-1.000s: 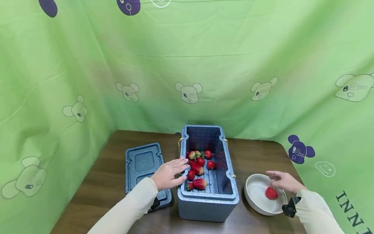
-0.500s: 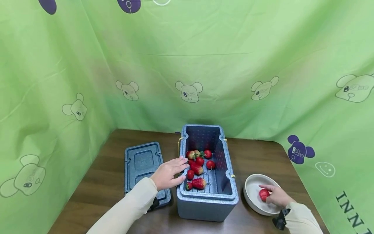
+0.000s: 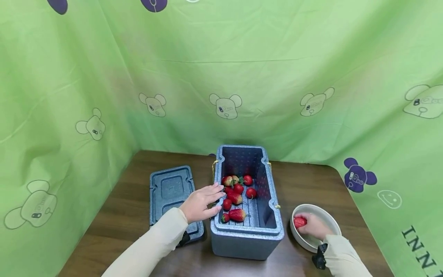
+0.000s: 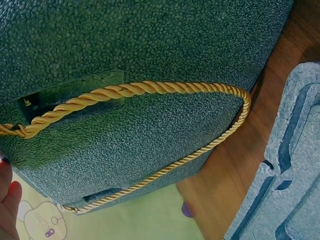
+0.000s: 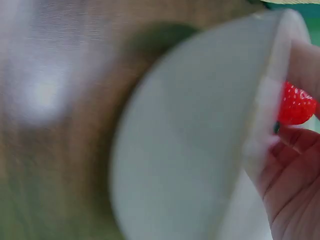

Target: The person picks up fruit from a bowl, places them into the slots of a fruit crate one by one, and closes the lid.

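My left hand [image 3: 202, 202] rests on the left rim of a blue-grey foam box [image 3: 245, 246], its fingers extended over the edge. In the left wrist view only a few fingertips [image 4: 9, 195] show beside the box's pebbled wall. Red strawberries [image 3: 237, 215] and small round red fruits [image 3: 251, 192] lie inside, mostly toward the left. On the right, my right hand [image 3: 314, 226] reaches into a white bowl [image 3: 333, 225] and grips a strawberry [image 3: 300, 222]. The right wrist view shows this strawberry [image 5: 296, 105] between thumb and fingers, partly hidden by the bowl's wall.
Left of the box lies its blue-grey lid [image 3: 172, 188], flat on the brown wooden table [image 3: 114, 215]. Gold rope handles [image 4: 150, 88] hang on the box's sides. A green printed curtain [image 3: 180, 77] closes off the back and both sides.
My right hand came down into the bowl, took hold of the strawberry and shifted it leftward, close to the bowl's left wall. The left hand has stayed on the box rim.
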Tool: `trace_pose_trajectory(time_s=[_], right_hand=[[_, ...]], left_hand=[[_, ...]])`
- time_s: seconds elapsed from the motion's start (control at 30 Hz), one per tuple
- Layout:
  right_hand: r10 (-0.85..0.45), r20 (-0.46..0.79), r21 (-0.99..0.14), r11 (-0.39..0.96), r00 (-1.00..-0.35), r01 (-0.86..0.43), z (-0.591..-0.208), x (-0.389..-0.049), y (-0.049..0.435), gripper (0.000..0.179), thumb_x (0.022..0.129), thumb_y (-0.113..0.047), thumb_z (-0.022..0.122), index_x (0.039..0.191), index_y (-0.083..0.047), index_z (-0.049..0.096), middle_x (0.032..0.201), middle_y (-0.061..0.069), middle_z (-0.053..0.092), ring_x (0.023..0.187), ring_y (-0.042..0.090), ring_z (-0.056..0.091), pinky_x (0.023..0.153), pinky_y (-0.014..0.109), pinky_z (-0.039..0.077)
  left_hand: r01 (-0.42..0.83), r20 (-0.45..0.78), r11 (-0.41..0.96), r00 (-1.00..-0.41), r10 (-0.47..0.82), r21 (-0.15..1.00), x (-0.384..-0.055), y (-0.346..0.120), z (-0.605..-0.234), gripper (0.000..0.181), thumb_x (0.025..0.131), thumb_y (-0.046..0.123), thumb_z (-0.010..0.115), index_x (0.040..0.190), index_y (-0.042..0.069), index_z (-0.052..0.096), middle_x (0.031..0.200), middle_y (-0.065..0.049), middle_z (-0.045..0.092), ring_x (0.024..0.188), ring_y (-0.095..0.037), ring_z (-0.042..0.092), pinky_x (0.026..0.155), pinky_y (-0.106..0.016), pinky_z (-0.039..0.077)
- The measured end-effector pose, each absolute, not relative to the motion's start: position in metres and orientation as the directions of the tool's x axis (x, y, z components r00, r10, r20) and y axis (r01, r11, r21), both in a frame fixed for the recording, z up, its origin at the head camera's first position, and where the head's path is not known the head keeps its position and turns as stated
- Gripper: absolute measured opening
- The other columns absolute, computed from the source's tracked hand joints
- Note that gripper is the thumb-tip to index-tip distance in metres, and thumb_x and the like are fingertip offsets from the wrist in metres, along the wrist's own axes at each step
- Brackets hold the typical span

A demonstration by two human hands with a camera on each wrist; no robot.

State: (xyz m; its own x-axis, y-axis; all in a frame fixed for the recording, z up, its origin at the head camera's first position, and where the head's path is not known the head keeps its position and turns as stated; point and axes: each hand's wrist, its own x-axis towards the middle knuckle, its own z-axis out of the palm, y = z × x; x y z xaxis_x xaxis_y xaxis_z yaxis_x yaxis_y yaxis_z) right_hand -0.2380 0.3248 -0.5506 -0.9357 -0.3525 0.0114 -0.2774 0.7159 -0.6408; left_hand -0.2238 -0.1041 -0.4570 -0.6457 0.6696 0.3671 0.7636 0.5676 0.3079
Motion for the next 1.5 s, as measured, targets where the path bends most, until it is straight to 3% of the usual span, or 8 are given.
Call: trace_pose_trajectory(time_s=[0.3, 0.57, 1.03, 1.5], right_hand=[[-0.288, 0.013, -0.642, 0.731, -0.958, -0.229, -0.486, -0.257, 0.326, 0.049, 0.073, -0.007, 0.074, 0.115, 0.012, 0.058, 0.083, 0.008, 0.067, 0.071, 0.009, 0.057, 0.063, 0.025, 0.047], [-0.31, 0.042, -0.663, 0.703, -0.95, -0.259, -0.437, -0.27, 0.32, 0.048, 0.076, -0.006, 0.071, 0.118, 0.012, 0.056, 0.085, 0.009, 0.066, 0.073, 0.009, 0.058, 0.063, 0.023, 0.049], [-0.38, 0.086, -0.641, 0.686, -0.921, -0.343, -0.401, -0.302, 0.277, 0.049, 0.078, -0.01, 0.071, 0.122, 0.009, 0.057, 0.09, 0.013, 0.067, 0.075, 0.015, 0.057, 0.064, 0.025, 0.048], [-0.418, 0.083, -0.582, 0.717, -0.905, -0.384, -0.388, -0.313, 0.251, 0.048, 0.078, -0.01, 0.072, 0.12, 0.007, 0.059, 0.09, 0.011, 0.068, 0.076, 0.015, 0.058, 0.069, 0.03, 0.049]], left_hand=[[0.764, 0.385, 0.57, -0.645, 0.66, 0.304, -0.224, -0.104, -0.456, 0.045, 0.089, 0.024, 0.06, 0.128, 0.001, 0.061, 0.136, -0.013, 0.054, 0.13, -0.028, 0.046, 0.104, -0.039, 0.039], [0.78, 0.405, 0.556, -0.625, 0.668, 0.288, -0.223, -0.103, -0.457, 0.044, 0.089, 0.023, 0.061, 0.127, 0.0, 0.062, 0.134, -0.015, 0.055, 0.129, -0.029, 0.047, 0.103, -0.039, 0.04], [0.766, 0.378, 0.567, -0.642, 0.667, 0.302, -0.223, -0.103, -0.457, 0.045, 0.09, 0.024, 0.059, 0.129, 0.002, 0.06, 0.137, -0.013, 0.053, 0.131, -0.027, 0.045, 0.105, -0.037, 0.038], [0.763, 0.374, 0.561, -0.646, 0.665, 0.32, -0.223, -0.103, -0.458, 0.045, 0.09, 0.024, 0.059, 0.13, 0.002, 0.059, 0.137, -0.014, 0.053, 0.131, -0.027, 0.045, 0.105, -0.038, 0.038]])
